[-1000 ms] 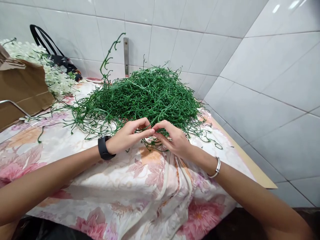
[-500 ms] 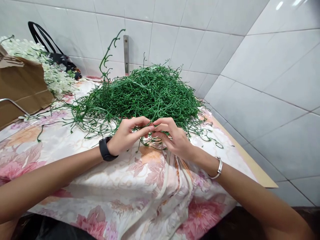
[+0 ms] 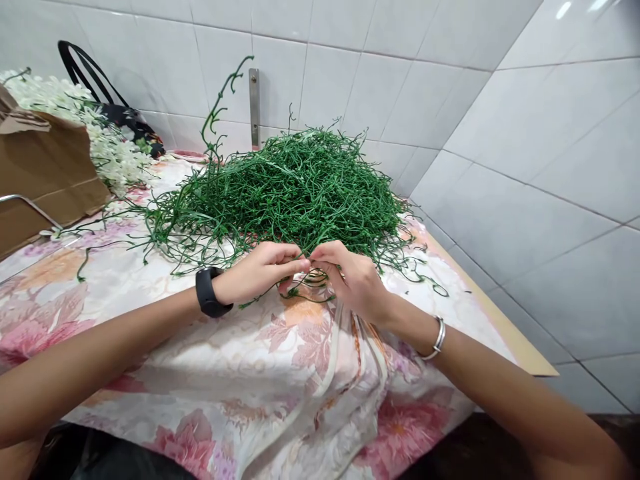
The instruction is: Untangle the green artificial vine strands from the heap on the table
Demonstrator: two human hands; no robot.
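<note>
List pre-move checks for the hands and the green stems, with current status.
1. Left hand and right hand in view, close together: ok.
2. Secure grip: cannot tell; fingers cover whatever is pinched.
3. Green stem pile untangled: not ok, heavily intertwined.
4. Tablecloth smooth near the right hand: not ok, bunched in folds.
5. White flowers away from both hands: ok.
6. Silver bracelet clear of pile: ok.

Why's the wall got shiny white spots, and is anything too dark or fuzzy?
Head view, top right: probably lamplight glaring off the tiled wall; head view, bottom: it's very dark beneath the tablecloth; head view, middle: the green pile looks fairly sharp, but fine bits between left hand and right hand are too small to tell.
</note>
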